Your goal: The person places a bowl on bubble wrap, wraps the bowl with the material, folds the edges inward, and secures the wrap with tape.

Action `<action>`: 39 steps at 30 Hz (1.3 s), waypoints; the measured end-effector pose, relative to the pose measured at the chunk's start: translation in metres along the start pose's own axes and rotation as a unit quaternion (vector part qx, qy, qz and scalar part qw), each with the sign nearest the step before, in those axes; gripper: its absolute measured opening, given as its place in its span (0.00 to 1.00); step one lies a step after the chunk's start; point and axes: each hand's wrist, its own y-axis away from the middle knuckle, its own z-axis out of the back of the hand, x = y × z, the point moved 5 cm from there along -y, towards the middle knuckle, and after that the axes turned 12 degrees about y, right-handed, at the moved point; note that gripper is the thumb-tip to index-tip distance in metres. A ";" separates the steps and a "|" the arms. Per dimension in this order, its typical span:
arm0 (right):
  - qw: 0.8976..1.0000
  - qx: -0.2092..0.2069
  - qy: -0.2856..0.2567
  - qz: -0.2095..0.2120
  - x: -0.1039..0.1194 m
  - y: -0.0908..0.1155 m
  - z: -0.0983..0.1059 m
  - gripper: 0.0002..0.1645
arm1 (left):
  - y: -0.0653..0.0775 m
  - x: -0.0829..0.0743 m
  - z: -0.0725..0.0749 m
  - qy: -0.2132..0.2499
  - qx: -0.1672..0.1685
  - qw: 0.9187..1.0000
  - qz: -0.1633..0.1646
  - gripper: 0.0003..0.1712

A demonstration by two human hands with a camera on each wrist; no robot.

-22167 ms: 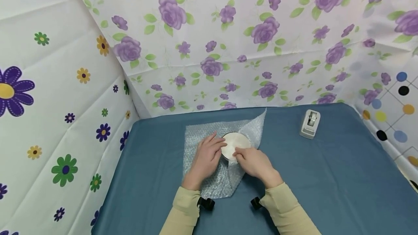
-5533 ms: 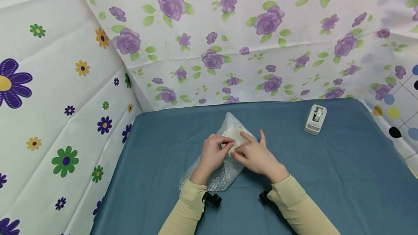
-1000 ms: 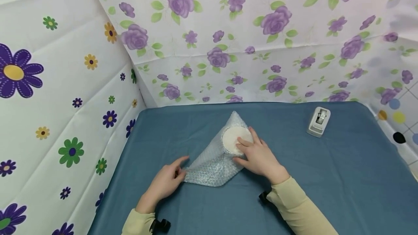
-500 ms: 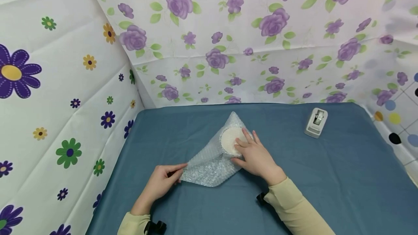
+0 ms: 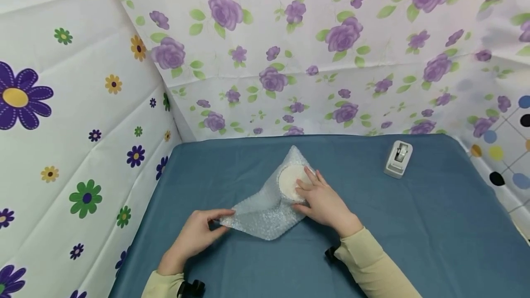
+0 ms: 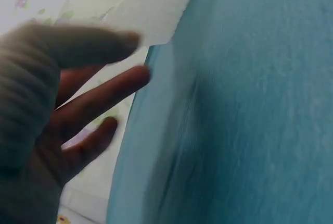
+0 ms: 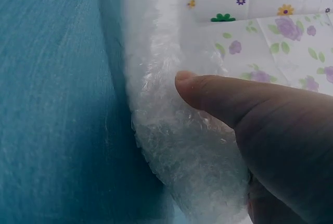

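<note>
A round white object (image 5: pixel 290 182) lies inside a folded sheet of bubble wrap (image 5: pixel 265 217) on the blue cloth; its exact kind is not visible. My right hand (image 5: pixel 325 201) rests on its right part with fingers spread, and the thumb (image 7: pixel 200 91) lies against the wrap in the right wrist view. At the wrap's left corner, my left hand (image 5: pixel 198 233) has its index finger touching the upper edge and its thumb just below. In the left wrist view, thumb and fingers (image 6: pixel 104 96) stand apart, near the pale corner of the wrap (image 6: pixel 161 10).
A white tape dispenser (image 5: pixel 398 159) stands at the back right of the blue cloth-covered table (image 5: pixel 414 233). Behind rises a curtain with purple roses (image 5: pixel 273 79); a daisy-patterned sheet (image 5: pixel 83 160) closes off the left side.
Over the longer span, the wrap was folded over the white object. In the last second, my left hand reached the wrap's left corner, which now extends farther left. My right hand stayed on the object.
</note>
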 end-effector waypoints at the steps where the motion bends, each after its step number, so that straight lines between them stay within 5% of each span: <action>1: 1.000 0.001 -0.002 0.002 0.000 0.000 -0.001 0.36 | -0.001 -0.002 0.002 -0.007 -0.022 1.000 -0.007 0.21; 6: 1.000 0.013 -0.007 0.004 0.000 0.000 -0.004 0.39 | -0.011 -0.014 0.007 -0.021 -0.115 0.991 -0.060 0.14; 15: 1.000 0.001 -0.007 -0.003 0.001 -0.002 -0.003 0.37 | -0.034 -0.033 0.000 0.026 -0.175 0.974 -0.141 0.11; 23: 1.000 -0.005 -0.006 -0.007 0.002 -0.002 -0.004 0.35 | -0.051 -0.048 -0.011 0.031 -0.188 0.967 -0.171 0.13; 30: 1.000 -0.008 -0.003 -0.007 0.003 -0.001 -0.002 0.36 | -0.077 -0.061 -0.038 0.063 -0.169 0.970 -0.163 0.11; 39: 1.000 -0.012 0.003 -0.010 0.002 -0.001 -0.003 0.35 | -0.108 -0.057 -0.076 0.114 -0.132 0.977 -0.122 0.11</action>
